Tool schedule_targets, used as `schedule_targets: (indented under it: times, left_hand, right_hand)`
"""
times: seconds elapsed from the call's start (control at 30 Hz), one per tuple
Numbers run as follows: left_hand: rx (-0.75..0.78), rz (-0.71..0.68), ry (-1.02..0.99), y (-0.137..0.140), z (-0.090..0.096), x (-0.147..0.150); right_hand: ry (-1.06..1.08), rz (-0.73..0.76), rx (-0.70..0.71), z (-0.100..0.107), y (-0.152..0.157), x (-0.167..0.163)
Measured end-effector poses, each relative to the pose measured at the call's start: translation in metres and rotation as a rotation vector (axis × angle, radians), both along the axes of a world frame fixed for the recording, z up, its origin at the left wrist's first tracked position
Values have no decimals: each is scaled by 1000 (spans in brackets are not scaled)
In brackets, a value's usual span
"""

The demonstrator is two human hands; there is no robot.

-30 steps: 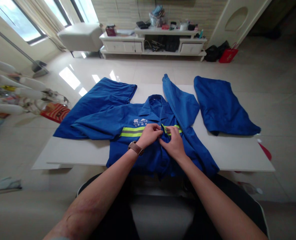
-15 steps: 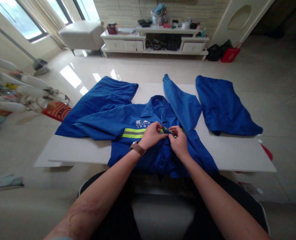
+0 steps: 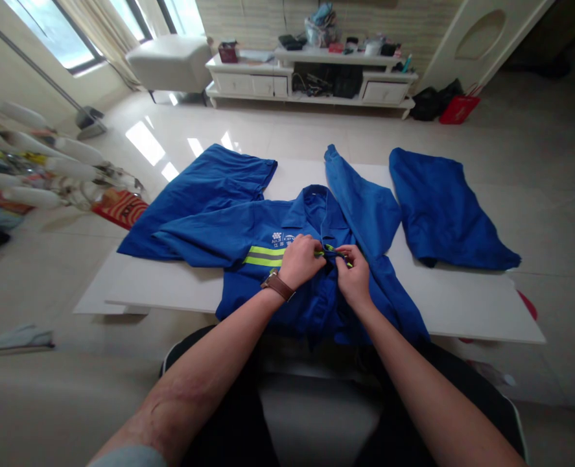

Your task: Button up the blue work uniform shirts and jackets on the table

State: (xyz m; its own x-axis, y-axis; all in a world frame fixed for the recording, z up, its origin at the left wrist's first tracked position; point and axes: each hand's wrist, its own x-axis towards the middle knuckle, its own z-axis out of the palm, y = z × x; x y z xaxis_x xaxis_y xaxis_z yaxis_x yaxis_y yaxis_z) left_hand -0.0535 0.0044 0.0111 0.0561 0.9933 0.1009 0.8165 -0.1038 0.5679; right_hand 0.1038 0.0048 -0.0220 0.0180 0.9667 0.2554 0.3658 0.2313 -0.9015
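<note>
A blue work jacket (image 3: 272, 220) with a collar, white lettering and a yellow-green and grey stripe lies front up on a white table (image 3: 476, 305). Its lower part hangs over the near edge. At the chest, by the front opening, my left hand (image 3: 303, 261) pinches the jacket's placket. My right hand (image 3: 354, 274) grips the same edge just to the right, fingers closed on the striped cloth. Whatever lies between the fingertips is too small to make out. One sleeve stretches left; the other is folded up toward the far side.
Folded blue garments lie on both sides, one at the left (image 3: 194, 201) and one at the right (image 3: 443, 207). Beyond the table stand a white TV cabinet (image 3: 248, 84) and a pale ottoman (image 3: 168, 61). A red bag (image 3: 459, 110) sits on the floor.
The whole view has shifted slightly, so things appear farther right. Both hands remain on the placket, with the cloth between them bent a little differently.
</note>
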Motion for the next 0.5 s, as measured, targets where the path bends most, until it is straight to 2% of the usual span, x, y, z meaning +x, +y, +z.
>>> schedule_targets:
  times: [0.1, 0.27, 0.5]
  left_hand:
    - [-35, 24, -56, 1, 1, -2]
    - [-54, 64, -160, 0, 5, -8]
    - [-118, -33, -192, 1, -1, -12]
  right_hand:
    - [-62, -15, 28, 0, 4, 3]
    - [-54, -50, -28, -1, 10, 7]
    - [-46, 29, -89, 1, 7, 0]
